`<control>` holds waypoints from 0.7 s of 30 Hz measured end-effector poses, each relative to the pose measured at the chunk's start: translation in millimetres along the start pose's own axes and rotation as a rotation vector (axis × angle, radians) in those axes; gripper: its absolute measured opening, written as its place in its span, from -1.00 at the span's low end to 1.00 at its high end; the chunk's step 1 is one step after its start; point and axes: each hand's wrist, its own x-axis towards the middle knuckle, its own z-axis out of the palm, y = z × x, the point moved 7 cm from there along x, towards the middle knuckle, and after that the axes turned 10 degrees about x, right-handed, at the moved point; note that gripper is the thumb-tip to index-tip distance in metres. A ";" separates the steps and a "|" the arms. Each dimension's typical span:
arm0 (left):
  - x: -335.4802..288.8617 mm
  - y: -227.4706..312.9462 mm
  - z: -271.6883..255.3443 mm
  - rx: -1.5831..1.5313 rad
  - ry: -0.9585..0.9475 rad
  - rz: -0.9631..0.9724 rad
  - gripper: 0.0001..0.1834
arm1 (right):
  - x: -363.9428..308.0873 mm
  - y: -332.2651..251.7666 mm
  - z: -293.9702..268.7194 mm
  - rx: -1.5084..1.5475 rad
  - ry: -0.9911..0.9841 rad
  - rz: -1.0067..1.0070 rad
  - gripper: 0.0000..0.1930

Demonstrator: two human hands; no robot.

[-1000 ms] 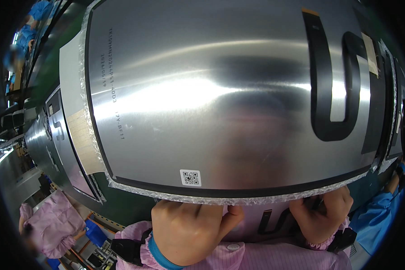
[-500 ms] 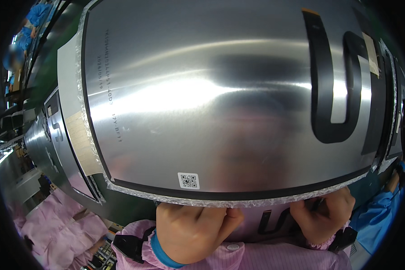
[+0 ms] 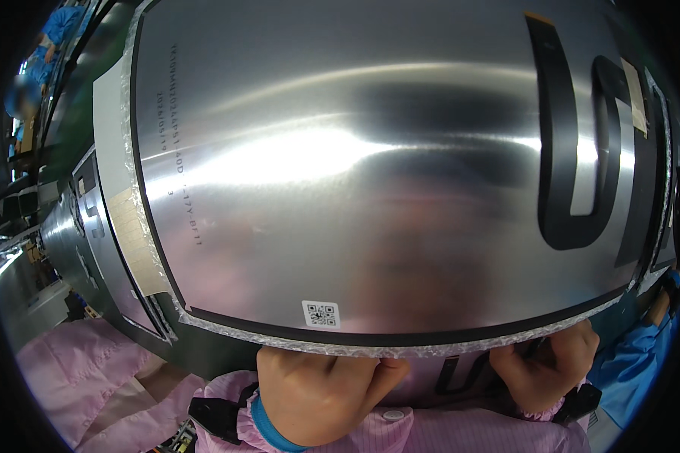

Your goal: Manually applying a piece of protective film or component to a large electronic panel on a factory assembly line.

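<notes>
A large silver metal panel with a black border fills the middle of the view. It carries a black U-shaped flat strip at the right and a white square-code label near its front edge. Clear bubble wrap shows along the panel's near and left edges. My left hand is closed at the near edge, left of centre, with fingers curled against the bubble wrap. Farther right, my right hand is likewise closed on that edge. The panel's rim partly hides the fingertips of both hands.
Similar panels lie on the green work surface at the left and far right. Beige cardboard sticks out at the panel's left side. Co-workers in pink and blue clothing are close on either side.
The panel has shifted slightly toward me and looks a little larger, its black strip now farther right. My hands stay at the edge, nearly unmoved. The pink-clothed co-worker at left has moved.
</notes>
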 end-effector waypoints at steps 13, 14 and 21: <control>-3.6 -19.3 10.3 -0.371 -0.259 -0.636 -0.85 | 1.8 0.7 1.7 0.027 -0.056 0.042 -0.62; 2.8 -14.1 6.9 -0.181 -0.124 -0.336 -0.84 | 1.3 0.4 1.1 0.012 -0.044 0.037 -0.62; 3.3 1.5 -1.6 0.039 0.030 -0.004 -0.85 | 2.5 -0.5 0.8 0.002 -0.047 0.067 -0.63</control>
